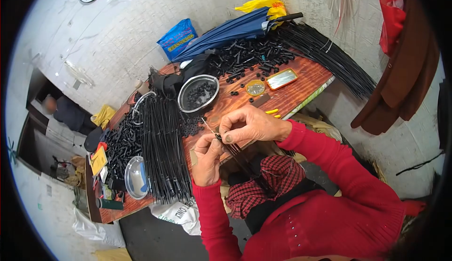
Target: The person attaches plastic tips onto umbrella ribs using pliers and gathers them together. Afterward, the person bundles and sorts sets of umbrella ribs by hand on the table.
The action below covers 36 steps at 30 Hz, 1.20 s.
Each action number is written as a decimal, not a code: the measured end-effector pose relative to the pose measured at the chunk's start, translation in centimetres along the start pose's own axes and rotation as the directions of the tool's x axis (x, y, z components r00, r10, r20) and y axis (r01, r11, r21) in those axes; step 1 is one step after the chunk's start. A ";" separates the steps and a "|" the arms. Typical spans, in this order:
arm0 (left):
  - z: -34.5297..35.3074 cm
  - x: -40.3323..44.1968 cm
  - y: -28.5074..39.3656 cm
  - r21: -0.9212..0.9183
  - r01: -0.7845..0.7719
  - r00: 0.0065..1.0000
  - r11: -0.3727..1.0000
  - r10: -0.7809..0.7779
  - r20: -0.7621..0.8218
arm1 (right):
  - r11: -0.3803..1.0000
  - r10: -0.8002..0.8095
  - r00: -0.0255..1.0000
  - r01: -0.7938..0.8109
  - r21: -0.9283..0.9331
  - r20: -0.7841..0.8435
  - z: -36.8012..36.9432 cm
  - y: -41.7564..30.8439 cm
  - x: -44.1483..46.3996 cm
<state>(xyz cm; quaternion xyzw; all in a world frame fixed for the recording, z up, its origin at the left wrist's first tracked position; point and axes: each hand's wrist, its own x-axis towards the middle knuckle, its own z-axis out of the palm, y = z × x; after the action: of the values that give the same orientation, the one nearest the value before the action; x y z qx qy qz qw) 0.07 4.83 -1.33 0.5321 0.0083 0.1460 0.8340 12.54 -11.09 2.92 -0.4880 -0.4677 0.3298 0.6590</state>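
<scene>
Pinching a small dark fitting between both hands, just off the near edge of the table. Left hand: thumb and fingertip closed on it. Right hand: thumb and forefinger nipped together at the same spot; can't tell which hand bears the load. A thin pale rod sticks up from there, dark rods run down to the checked cloth on my lap. Surroundings are crowded. To my left a thick bundle of black rods lies between me and a heap of black parts, so it blocks that side; a clear bowl sits by its near end. Ahead: metal-rimmed bowl with small black pieces in it, loose black rings just this side of it. Near my right hand: yellow handles, then a round dish of tiny bits and a yellow-rimmed tray with shiny contents. Behind those, a pile of black tubes, with a folded blue umbrella along the back closing off the wall side. Second rod bundle overhangs the far right corner.
</scene>
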 end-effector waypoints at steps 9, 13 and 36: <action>0.9 -0.4 0.1 -0.135 -0.009 0.997 0.991 0.019 0.074 | 0.989 0.051 0.999 -0.052 0.136 0.010 0.1 1.2 0.2; 2.5 -0.4 -0.3 -0.054 -0.112 0.994 0.992 0.113 0.002 | 0.991 -0.005 1.000 0.008 0.133 -0.021 0.2 1.1 0.0; 0.3 -0.7 2.7 0.122 0.052 0.984 0.991 -0.072 0.165 | 0.983 0.075 0.990 -0.093 0.155 0.117 0.8 -0.8 -1.2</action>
<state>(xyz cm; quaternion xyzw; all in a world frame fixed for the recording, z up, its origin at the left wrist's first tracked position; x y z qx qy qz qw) -1.17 5.50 1.13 0.5899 -0.0374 0.0736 0.8033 11.40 -12.15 3.34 -0.4337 -0.4543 0.4205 0.6548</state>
